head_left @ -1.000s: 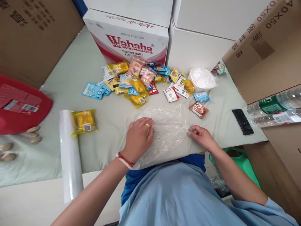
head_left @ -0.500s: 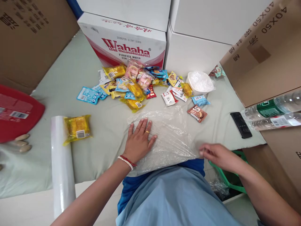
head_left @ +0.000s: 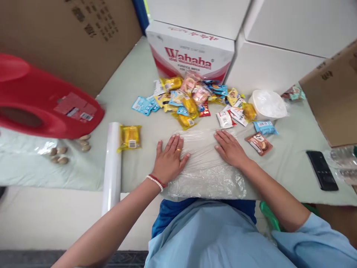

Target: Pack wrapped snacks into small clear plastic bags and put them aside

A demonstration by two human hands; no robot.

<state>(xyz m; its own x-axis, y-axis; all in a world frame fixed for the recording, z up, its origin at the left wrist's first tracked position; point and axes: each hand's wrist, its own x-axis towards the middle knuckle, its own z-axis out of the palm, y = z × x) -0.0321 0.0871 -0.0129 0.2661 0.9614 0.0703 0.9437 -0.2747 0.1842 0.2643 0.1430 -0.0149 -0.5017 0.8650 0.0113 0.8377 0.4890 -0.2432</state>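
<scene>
A clear, wrinkled sheet of plastic film [head_left: 206, 175] lies on the cloth-covered table in front of me, reaching its near edge. My left hand [head_left: 170, 158] rests flat on the film's left side, fingers spread, with a ring and wrist bracelets showing. On the upper right part of the film, my right hand [head_left: 230, 149] also lies flat with its fingers stretched out. Neither hand grips anything. Beyond the fingertips is a heap of small wrapped snacks [head_left: 184, 98] in yellow, blue, pink and red. A brown snack packet [head_left: 259, 143] lies right of my right hand.
At left are a plastic film roll [head_left: 112, 167], a yellow snack packet [head_left: 130, 137] touching it, and a red jug [head_left: 47, 104]. A white Wahaha box [head_left: 192, 56] stands behind the heap. Rightward are a white bowl [head_left: 255, 100], a black phone [head_left: 322, 170] and plastic bottles [head_left: 344, 158].
My right hand has moved left from beyond the film's edge onto the film and flattened there. My left hand stays on the film. The camera has turned left, showing more of the red jug.
</scene>
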